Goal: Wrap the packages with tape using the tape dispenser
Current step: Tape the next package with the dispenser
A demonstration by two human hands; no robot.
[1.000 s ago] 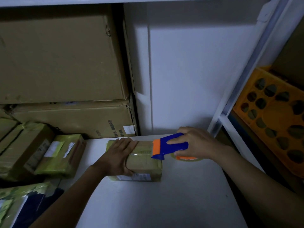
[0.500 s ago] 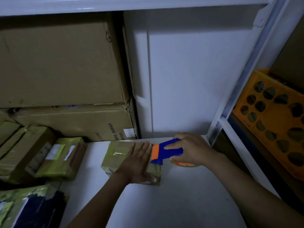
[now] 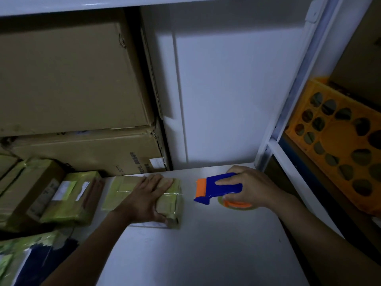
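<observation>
A small cardboard package (image 3: 121, 193), shiny with clear tape, lies on the white shelf surface (image 3: 206, 244). My left hand (image 3: 148, 197) lies flat on top of it, fingers straight, thumb at its near edge. To the right, my right hand (image 3: 251, 188) grips a blue and orange tape dispenser (image 3: 216, 189) with its tape roll (image 3: 237, 204) underneath. The dispenser's orange blade end sits a short gap to the right of the package, apart from it. A thin strip of tape seems to run from the package towards the blade.
Large cardboard boxes (image 3: 68, 79) are stacked at the back left. Several taped packages (image 3: 68, 199) crowd the left edge. A white shelf upright (image 3: 288, 120) stands at the right, with an orange plastic crate (image 3: 338, 141) beyond it.
The dispenser has pulled away to the right, off the package's right end. My left hand slid to the package's right part, and the package shifted slightly left.
</observation>
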